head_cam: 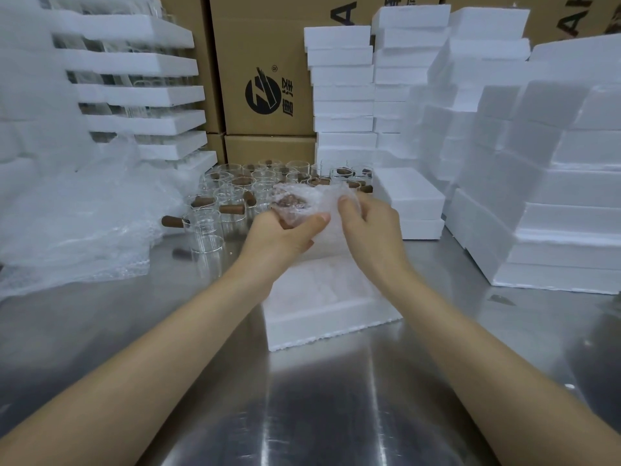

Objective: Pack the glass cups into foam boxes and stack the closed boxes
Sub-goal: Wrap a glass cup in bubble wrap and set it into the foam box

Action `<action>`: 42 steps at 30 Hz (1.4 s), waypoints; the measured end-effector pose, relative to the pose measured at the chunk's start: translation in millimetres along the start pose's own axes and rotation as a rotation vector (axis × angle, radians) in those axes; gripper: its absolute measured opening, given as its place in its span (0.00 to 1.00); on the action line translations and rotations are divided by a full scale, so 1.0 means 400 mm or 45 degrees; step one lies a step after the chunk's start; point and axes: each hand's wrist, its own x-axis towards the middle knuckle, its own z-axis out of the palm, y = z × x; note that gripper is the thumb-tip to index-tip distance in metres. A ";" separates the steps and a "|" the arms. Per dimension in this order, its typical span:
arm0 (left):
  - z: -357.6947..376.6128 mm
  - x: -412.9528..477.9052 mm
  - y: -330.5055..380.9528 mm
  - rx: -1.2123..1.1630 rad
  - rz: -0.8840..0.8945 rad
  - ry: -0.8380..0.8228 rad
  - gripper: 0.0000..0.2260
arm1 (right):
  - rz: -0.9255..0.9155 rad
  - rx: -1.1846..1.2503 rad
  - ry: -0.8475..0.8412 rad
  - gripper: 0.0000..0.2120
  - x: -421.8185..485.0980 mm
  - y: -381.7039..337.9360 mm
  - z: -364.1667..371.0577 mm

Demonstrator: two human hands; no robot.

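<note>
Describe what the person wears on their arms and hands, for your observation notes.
The left forearm and right forearm are bare, with no sleeve in view. The left hand and right hand wear no gloves; no ring, watch or bracelet shows. The nails that show look short and unpainted.

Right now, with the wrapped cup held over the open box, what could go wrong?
1. The left hand and right hand hold the bubble-wrapped glass cup in the air above the open white foam box; a slip could drop it onto the steel table.
2. The clear glass cups with brown wooden handles stand crowded behind the hands; a careless reach might knock one over.
</note>
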 end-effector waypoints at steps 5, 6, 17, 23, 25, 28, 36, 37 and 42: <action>-0.003 0.000 0.001 -0.010 -0.017 0.001 0.11 | -0.147 -0.219 -0.010 0.12 0.001 0.004 -0.005; -0.004 0.001 -0.002 0.013 -0.010 0.009 0.11 | -0.149 -0.236 0.007 0.16 0.001 0.003 -0.007; -0.002 -0.004 0.001 0.308 0.216 0.048 0.06 | 0.012 -0.031 -0.006 0.04 0.000 0.003 -0.001; -0.021 0.002 0.000 0.551 0.273 0.118 0.18 | -0.238 0.022 -0.148 0.16 -0.010 -0.015 0.011; -0.019 -0.002 -0.002 0.644 0.329 0.083 0.18 | -0.304 -0.034 -0.132 0.07 -0.006 -0.009 0.015; -0.017 -0.005 -0.002 0.811 0.406 0.079 0.18 | -0.300 -0.095 -0.113 0.09 -0.002 0.000 0.013; -0.031 -0.009 0.002 0.848 0.602 0.326 0.06 | -0.467 -0.372 -0.173 0.02 -0.021 -0.003 0.018; -0.030 -0.011 0.002 0.842 0.622 0.322 0.05 | -0.471 -0.387 -0.176 0.03 -0.022 -0.004 0.019; -0.029 -0.011 0.007 0.766 0.591 0.328 0.05 | -0.419 -0.238 -0.121 0.08 -0.028 -0.009 0.025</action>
